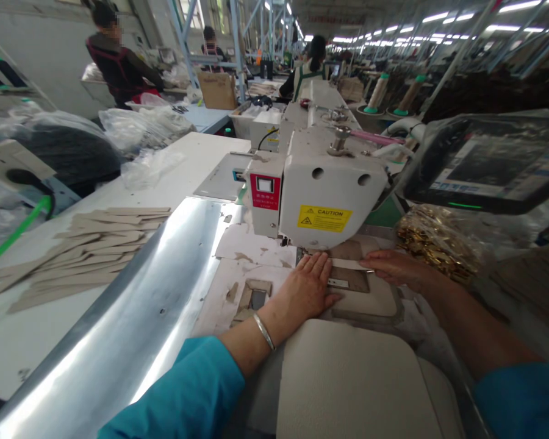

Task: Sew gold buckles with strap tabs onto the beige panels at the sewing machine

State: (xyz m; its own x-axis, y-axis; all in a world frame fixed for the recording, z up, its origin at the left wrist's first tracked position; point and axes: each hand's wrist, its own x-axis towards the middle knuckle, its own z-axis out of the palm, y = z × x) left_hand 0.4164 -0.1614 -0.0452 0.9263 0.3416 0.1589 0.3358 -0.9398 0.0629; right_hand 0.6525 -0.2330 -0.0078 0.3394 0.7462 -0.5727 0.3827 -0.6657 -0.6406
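My left hand (304, 289) lies flat beneath the head of a sewing machine (333, 177), its fingers stretched over the left end of a narrow beige strip (345, 264). The strip's other end is pinched in my right hand (393, 267). A thin shiny metal tip (370, 271) shows by the right fingers; its kind cannot be made out. Under the strip is a brown template plate (359, 281) on a beige panel (384, 299). Closer to me lies a stack of rounded beige panels (348, 372). The needle area is partly hidden by the left hand.
Loose beige strips (96, 247) are spread on the white table (174, 158) at left, beside a curved metal sheet (165, 292). A control screen (489, 164) and a bag of gold-coloured metal parts (434, 241) are at right. Several people work farther back.
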